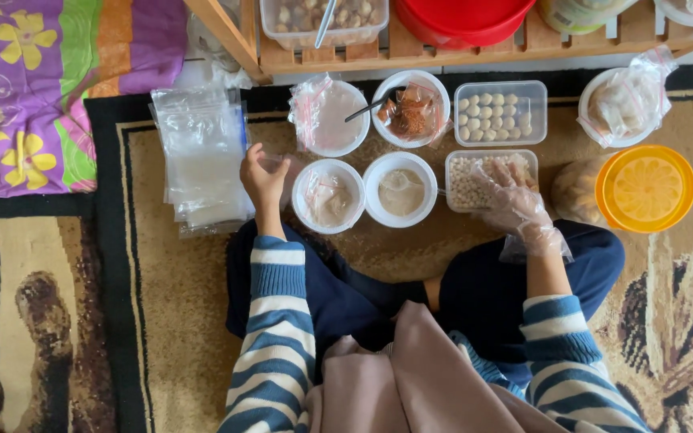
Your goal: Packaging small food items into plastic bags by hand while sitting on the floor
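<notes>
My left hand (263, 178) is bare and pinches a small clear plastic bag (281, 170) next to a stack of clear plastic bags (202, 156) on the rug. My right hand (513, 204) wears a clear plastic glove and reaches into a rectangular tub of small pale balls (463, 188). Between my hands stand a white bowl with a bagged paste (328, 196) and a white bowl of beige paste (400, 189).
Behind stand a bowl with a plastic bag (332, 117), a bowl of reddish powder with a spoon (411, 111), a tub of larger balls (500, 112), a bagged bowl (621, 104) and an orange lid (646, 188). A wooden shelf (411, 48) holds containers.
</notes>
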